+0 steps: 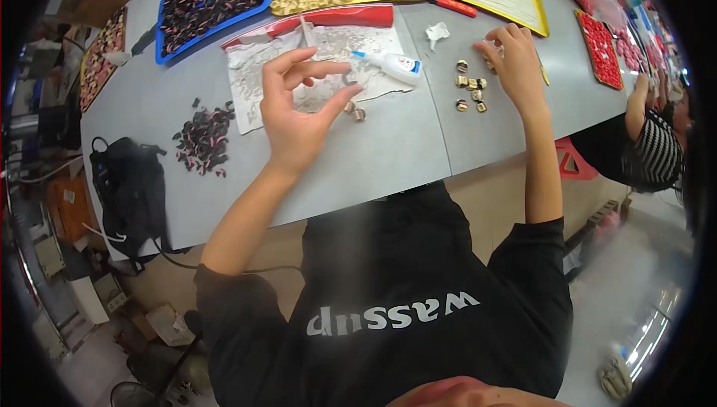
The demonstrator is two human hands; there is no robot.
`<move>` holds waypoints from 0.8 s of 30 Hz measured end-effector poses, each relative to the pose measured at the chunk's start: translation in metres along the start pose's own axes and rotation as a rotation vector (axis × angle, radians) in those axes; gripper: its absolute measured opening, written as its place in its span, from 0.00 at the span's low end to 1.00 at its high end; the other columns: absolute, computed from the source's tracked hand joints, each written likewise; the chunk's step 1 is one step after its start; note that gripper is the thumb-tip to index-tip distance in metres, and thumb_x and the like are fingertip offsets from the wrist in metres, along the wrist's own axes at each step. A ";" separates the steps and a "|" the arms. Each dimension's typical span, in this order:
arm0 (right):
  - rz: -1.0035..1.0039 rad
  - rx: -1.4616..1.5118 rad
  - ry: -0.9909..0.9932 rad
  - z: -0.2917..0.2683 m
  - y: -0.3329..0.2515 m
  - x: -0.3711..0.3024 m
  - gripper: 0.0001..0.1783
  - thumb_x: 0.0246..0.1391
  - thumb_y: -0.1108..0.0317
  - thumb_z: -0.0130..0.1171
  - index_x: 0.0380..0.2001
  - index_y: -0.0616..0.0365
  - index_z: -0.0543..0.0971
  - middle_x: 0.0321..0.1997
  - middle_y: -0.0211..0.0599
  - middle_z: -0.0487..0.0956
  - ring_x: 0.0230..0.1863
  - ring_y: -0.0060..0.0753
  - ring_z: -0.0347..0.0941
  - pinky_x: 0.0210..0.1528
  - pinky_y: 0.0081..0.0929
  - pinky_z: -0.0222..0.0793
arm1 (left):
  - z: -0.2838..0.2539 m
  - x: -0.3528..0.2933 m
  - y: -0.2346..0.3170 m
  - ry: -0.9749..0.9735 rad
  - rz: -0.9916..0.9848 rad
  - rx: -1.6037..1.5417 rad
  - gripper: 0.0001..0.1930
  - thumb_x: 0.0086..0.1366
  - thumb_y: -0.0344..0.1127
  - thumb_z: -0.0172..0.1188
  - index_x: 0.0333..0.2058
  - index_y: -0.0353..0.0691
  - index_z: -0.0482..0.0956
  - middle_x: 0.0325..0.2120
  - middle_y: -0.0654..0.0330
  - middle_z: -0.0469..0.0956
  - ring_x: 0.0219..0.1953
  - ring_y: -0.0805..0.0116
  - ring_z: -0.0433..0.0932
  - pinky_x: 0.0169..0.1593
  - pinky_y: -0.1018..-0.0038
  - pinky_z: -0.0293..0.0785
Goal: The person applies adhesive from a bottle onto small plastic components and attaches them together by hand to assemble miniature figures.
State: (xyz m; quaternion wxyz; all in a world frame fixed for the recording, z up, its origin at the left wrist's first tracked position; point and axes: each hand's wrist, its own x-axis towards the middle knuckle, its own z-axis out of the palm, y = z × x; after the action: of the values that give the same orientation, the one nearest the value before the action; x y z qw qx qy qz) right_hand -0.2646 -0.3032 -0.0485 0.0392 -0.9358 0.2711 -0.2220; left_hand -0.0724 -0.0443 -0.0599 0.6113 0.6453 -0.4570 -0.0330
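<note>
Beside left hand (296,112): white bottle (401,68) on paper (246,71).

A small, dark grey, curved strip (349,78) was held between the thumb and forefinger of the left grip (295,112), raised above the grey worktop (396,149). Below that thumb lay two small, blocky, beige-and-brown pieces (360,114), side by side. Farther right, a loose cluster of small, chunky, cream pieces with dark bands (472,83) rested on the worktop, just left of the right grip (514,63); several touched, while the uppermost sat slightly apart. Whether the right fingertips pinched another piece was hidden.
</note>
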 end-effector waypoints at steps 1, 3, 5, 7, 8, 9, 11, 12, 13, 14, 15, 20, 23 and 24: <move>0.026 0.049 -0.053 0.001 0.000 0.002 0.13 0.45 0.64 0.65 0.27 0.63 0.76 0.31 0.41 0.74 0.39 0.44 0.68 0.40 0.35 0.66 | 0.000 0.000 0.000 0.002 -0.003 0.011 0.29 0.48 0.29 0.71 0.45 0.39 0.63 0.34 0.60 0.81 0.35 0.74 0.75 0.40 0.77 0.66; 0.096 0.114 -0.113 0.000 0.001 0.009 0.11 0.46 0.67 0.64 0.26 0.64 0.76 0.30 0.42 0.74 0.35 0.44 0.70 0.38 0.35 0.66 | 0.001 0.001 0.001 0.012 0.104 -0.044 0.29 0.48 0.28 0.71 0.46 0.39 0.63 0.33 0.59 0.81 0.35 0.73 0.76 0.40 0.77 0.67; 0.088 0.158 -0.186 0.001 0.005 0.014 0.08 0.46 0.70 0.62 0.26 0.65 0.76 0.30 0.43 0.74 0.32 0.44 0.71 0.35 0.34 0.67 | 0.000 0.000 0.001 0.013 0.125 -0.037 0.29 0.48 0.27 0.71 0.46 0.39 0.63 0.32 0.58 0.81 0.35 0.73 0.76 0.41 0.77 0.68; 0.081 0.157 -0.210 -0.001 -0.001 0.018 0.08 0.46 0.72 0.61 0.28 0.64 0.75 0.29 0.43 0.74 0.30 0.44 0.71 0.34 0.34 0.67 | -0.002 -0.002 -0.002 -0.018 0.285 -0.020 0.33 0.46 0.24 0.72 0.48 0.40 0.60 0.33 0.53 0.81 0.37 0.70 0.76 0.42 0.75 0.65; 0.084 0.168 -0.232 -0.002 -0.004 0.021 0.08 0.47 0.72 0.61 0.30 0.64 0.75 0.28 0.42 0.74 0.30 0.42 0.71 0.34 0.33 0.67 | -0.004 -0.002 -0.002 -0.014 0.280 -0.015 0.33 0.46 0.24 0.72 0.48 0.40 0.60 0.33 0.53 0.81 0.37 0.70 0.76 0.42 0.75 0.65; 0.091 0.175 -0.254 -0.004 -0.007 0.023 0.09 0.48 0.72 0.60 0.32 0.63 0.74 0.28 0.41 0.74 0.29 0.40 0.72 0.34 0.32 0.68 | -0.006 0.000 -0.001 -0.022 0.349 0.028 0.33 0.46 0.24 0.72 0.47 0.40 0.60 0.32 0.53 0.81 0.36 0.69 0.77 0.43 0.74 0.65; 0.090 0.259 -0.209 -0.007 -0.013 0.023 0.09 0.49 0.72 0.60 0.35 0.63 0.74 0.28 0.39 0.74 0.29 0.35 0.72 0.34 0.28 0.68 | -0.007 0.003 0.001 -0.028 0.413 0.070 0.33 0.46 0.24 0.72 0.47 0.39 0.60 0.31 0.53 0.81 0.35 0.68 0.77 0.43 0.74 0.65; 0.089 0.344 -0.162 -0.007 -0.016 0.023 0.09 0.51 0.72 0.59 0.37 0.62 0.74 0.28 0.37 0.75 0.29 0.31 0.73 0.35 0.25 0.69 | -0.007 0.002 0.001 -0.027 0.429 0.090 0.33 0.46 0.24 0.72 0.47 0.39 0.60 0.31 0.54 0.81 0.35 0.68 0.77 0.43 0.73 0.65; 0.132 0.484 -0.149 -0.009 -0.020 0.022 0.09 0.53 0.72 0.58 0.38 0.63 0.75 0.30 0.35 0.76 0.31 0.27 0.74 0.36 0.22 0.70 | -0.007 0.002 0.002 -0.026 0.446 0.111 0.33 0.46 0.25 0.72 0.47 0.39 0.59 0.30 0.54 0.81 0.34 0.68 0.78 0.44 0.73 0.64; 0.178 0.623 -0.137 -0.010 -0.022 0.021 0.09 0.55 0.71 0.56 0.39 0.63 0.75 0.32 0.33 0.77 0.32 0.23 0.75 0.38 0.20 0.71 | -0.008 0.002 0.002 -0.023 0.437 0.113 0.33 0.46 0.25 0.72 0.47 0.39 0.59 0.30 0.54 0.81 0.34 0.68 0.78 0.44 0.73 0.64; 0.163 0.773 -0.137 -0.010 -0.023 0.018 0.10 0.57 0.72 0.56 0.40 0.66 0.75 0.36 0.33 0.78 0.36 0.22 0.76 0.39 0.20 0.73 | -0.009 0.002 0.003 -0.039 0.453 0.122 0.32 0.46 0.25 0.72 0.47 0.39 0.60 0.30 0.54 0.81 0.34 0.68 0.78 0.44 0.73 0.64; 0.190 1.214 -0.073 -0.007 -0.086 -0.006 0.10 0.54 0.77 0.57 0.40 0.69 0.76 0.38 0.38 0.78 0.37 0.26 0.76 0.40 0.21 0.72 | -0.003 0.001 -0.004 0.008 0.495 0.058 0.29 0.44 0.27 0.73 0.44 0.39 0.67 0.29 0.60 0.82 0.34 0.69 0.76 0.37 0.78 0.70; 0.317 1.456 -0.160 -0.001 -0.114 -0.024 0.11 0.52 0.77 0.59 0.40 0.69 0.76 0.39 0.39 0.78 0.38 0.27 0.76 0.40 0.21 0.71 | -0.001 -0.001 0.002 -0.119 0.135 -0.069 0.28 0.46 0.32 0.73 0.45 0.43 0.67 0.30 0.64 0.83 0.34 0.73 0.78 0.37 0.77 0.69; 0.397 1.522 -0.190 0.002 -0.121 -0.028 0.12 0.52 0.77 0.59 0.40 0.69 0.76 0.39 0.39 0.78 0.38 0.27 0.75 0.40 0.21 0.70 | -0.001 0.000 0.002 -0.118 0.131 -0.066 0.28 0.46 0.32 0.73 0.45 0.43 0.67 0.30 0.64 0.83 0.34 0.73 0.78 0.37 0.77 0.69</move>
State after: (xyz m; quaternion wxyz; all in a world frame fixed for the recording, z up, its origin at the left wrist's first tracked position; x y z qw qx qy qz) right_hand -0.2257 -0.1856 -0.0377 0.7304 -0.6008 0.2022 -0.2543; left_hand -0.0732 -0.0433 -0.0577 0.6050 0.5906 -0.5321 -0.0463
